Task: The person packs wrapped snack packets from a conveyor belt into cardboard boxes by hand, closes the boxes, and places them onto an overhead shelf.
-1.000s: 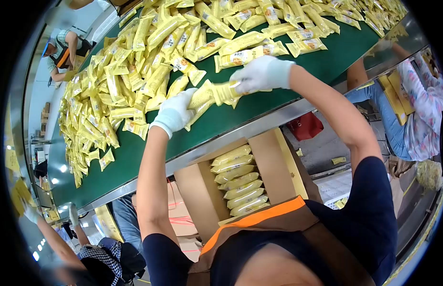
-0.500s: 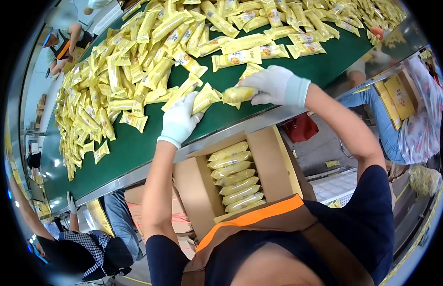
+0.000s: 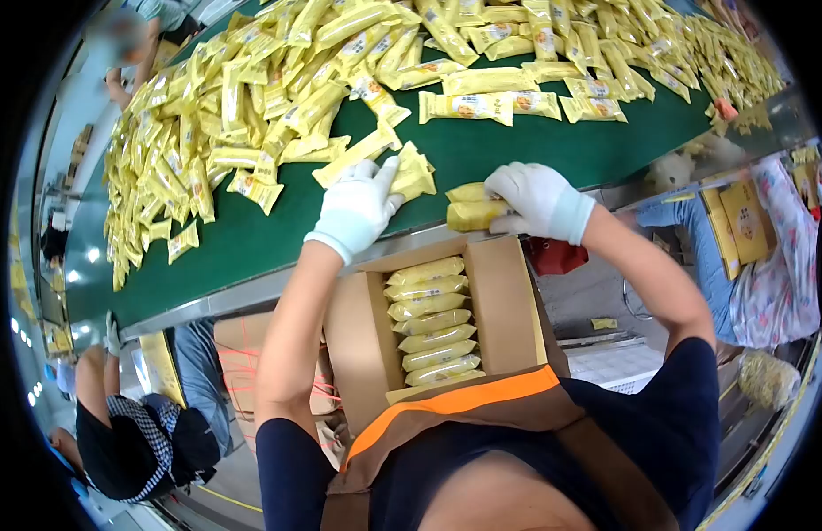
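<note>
1. Drawn closer to the open carton (image 3: 356,341) since half a second ago, the right hand (image 3: 536,202) grips two yellow packets (image 3: 473,214).
2. Inside the carton lies a row of packets (image 3: 436,323).
3. Beyond it, the left hand (image 3: 356,203) touches another packet (image 3: 417,174); whether gripping, I cannot tell.
4. Farther still, a heap of packets (image 3: 232,97) covers the green surface (image 3: 597,146).

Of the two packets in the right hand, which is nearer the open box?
The lower packet in the right hand: it overlaps the metal edge in view, while the upper packet shows against the green belt.
</note>
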`<state>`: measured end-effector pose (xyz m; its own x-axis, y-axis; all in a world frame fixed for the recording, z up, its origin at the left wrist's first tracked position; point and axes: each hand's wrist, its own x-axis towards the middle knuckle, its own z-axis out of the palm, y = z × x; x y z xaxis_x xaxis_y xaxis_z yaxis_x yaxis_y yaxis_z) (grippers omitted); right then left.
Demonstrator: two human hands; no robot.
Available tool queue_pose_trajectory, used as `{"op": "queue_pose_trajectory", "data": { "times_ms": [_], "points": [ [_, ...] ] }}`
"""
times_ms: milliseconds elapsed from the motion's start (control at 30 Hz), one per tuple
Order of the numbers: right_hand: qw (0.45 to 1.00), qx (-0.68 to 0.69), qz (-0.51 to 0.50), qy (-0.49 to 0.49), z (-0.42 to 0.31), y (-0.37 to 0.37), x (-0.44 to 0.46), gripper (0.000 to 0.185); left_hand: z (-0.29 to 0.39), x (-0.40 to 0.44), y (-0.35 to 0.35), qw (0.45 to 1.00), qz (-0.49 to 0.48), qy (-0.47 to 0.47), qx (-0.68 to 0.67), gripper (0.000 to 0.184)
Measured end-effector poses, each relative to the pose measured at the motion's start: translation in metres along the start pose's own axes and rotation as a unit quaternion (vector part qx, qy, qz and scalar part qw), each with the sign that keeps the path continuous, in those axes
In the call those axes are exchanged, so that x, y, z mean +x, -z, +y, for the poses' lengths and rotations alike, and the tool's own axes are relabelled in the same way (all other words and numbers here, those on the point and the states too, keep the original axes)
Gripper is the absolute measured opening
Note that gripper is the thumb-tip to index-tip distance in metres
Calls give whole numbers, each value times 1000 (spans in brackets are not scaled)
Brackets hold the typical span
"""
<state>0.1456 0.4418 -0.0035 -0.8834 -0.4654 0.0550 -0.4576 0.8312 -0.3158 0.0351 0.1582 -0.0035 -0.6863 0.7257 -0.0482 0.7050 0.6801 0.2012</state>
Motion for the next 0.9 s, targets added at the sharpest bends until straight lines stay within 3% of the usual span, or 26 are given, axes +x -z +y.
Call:
{"op": "queue_pose_trajectory", "data": {
  "times_ms": [133, 167, 267, 333, 367, 433, 500, 567, 633, 700, 767, 867, 900],
  "points": [
    [985, -105, 124, -50, -6, 16, -6, 67, 2, -12, -12, 998, 59, 12, -22, 59],
    [990, -71, 89, -77, 5, 8, -7, 66, -1, -11, -20, 995, 93, -7, -29, 60],
    [987, 72, 8, -144, 26, 15, 4, 60, 1, -2, -10, 998, -9, 33, -48, 69],
    [929, 247, -78, -266, -2, 59, 39, 60, 7, -1, 5, 998, -27, 44, -48, 75],
    [946, 247, 12, -208, 2, 61, 52, 63, 9, -2, 10, 997, -37, 53, -47, 79],
    [975, 121, 120, -141, 43, 48, 89, 75, -2, 0, 15, 996, 34, 22, -75, 86],
    [980, 101, 9, -172, 64, 39, 121, 84, -23, 13, 31, 991, 91, -5, -93, 82],
    [977, 58, -79, -190, 46, 32, 128, 82, -53, 33, 25, 974, 1, 47, -220, 83],
    [974, 19, -99, -205, 22, 30, 122, 77, -57, 38, 16, 992, -35, 26, -118, 84],
    [981, -54, -51, -179, 9, 19, 99, 63, -48, 27, 8, 1000, -7, -5, -21, 86],
    [974, -156, 122, -107, 2, 8, 56, 59, -24, 12, 7, 999, 3, 31, 16, 87],
    [983, -86, 116, -115, 16, -2, 7, 74, -12, 6, 0, 998, 48, 44, -8, 86],
    [980, -59, 81, -171, 17, 7, 4, 76, -13, 9, 1, 996, 66, 48, -21, 85]
  ]
}}
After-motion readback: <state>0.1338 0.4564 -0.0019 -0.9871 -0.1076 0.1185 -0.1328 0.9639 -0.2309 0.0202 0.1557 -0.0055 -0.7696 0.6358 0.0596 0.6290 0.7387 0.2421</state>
